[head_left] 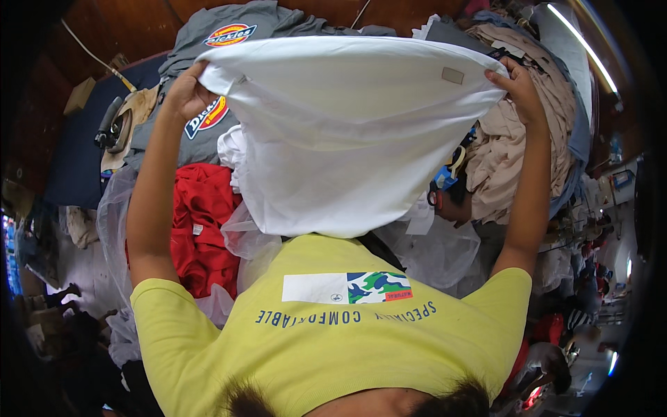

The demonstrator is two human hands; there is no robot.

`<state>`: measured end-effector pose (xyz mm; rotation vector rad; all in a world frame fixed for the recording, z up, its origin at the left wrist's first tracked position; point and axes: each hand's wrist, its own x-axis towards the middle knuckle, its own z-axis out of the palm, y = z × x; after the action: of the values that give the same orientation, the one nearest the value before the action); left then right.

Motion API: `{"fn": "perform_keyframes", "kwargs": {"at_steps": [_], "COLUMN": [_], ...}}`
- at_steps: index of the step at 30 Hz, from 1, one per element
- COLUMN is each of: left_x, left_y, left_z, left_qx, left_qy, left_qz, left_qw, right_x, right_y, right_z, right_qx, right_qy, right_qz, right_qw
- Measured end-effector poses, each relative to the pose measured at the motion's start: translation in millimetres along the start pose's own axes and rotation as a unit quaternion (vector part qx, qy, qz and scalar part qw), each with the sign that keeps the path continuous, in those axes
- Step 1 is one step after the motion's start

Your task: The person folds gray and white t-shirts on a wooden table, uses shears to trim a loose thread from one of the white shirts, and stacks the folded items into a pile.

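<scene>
A white cloth garment (347, 139) is stretched wide between my two raised hands, its lower part sagging toward my body. At its upper left corner my left hand (189, 94) is closed on the fabric. My right hand (520, 90) pinches the upper right corner, thumb on the near side. A small greyish patch or label (453, 75) sits on the white cloth near my right hand. Behind the cloth, close to my left hand, lie grey shirts (182, 59) with a colourful printed badge. What lies directly beneath the white cloth is hidden.
Red garments (203, 229) in clear plastic lie beside my left forearm. An iron (114, 128) stands at the far left on a dark blue surface (76, 163). Beige garments (528, 118) are heaped at the right, with scissors (435, 197) beside them. People work in the right background.
</scene>
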<state>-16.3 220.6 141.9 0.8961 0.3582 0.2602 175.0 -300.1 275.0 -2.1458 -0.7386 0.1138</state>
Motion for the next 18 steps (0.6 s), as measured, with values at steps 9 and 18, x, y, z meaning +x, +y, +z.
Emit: {"fn": "perform_keyframes", "kwargs": {"at_steps": [9,18], "left_x": [-14,-54], "left_y": [-66,33], "left_z": [-34,-36], "left_qx": [0.518,0.071], "left_qy": [-0.198,-0.302], "left_qz": [0.28,0.19], "left_qw": [0.783,0.931], "right_x": [-12,-31], "right_y": [195,130], "right_z": [23,46], "right_qx": [-0.146,0.327], "right_qy": [0.189,-0.007], "right_qz": [-0.151,0.122], "right_qw": [0.959,0.937]}}
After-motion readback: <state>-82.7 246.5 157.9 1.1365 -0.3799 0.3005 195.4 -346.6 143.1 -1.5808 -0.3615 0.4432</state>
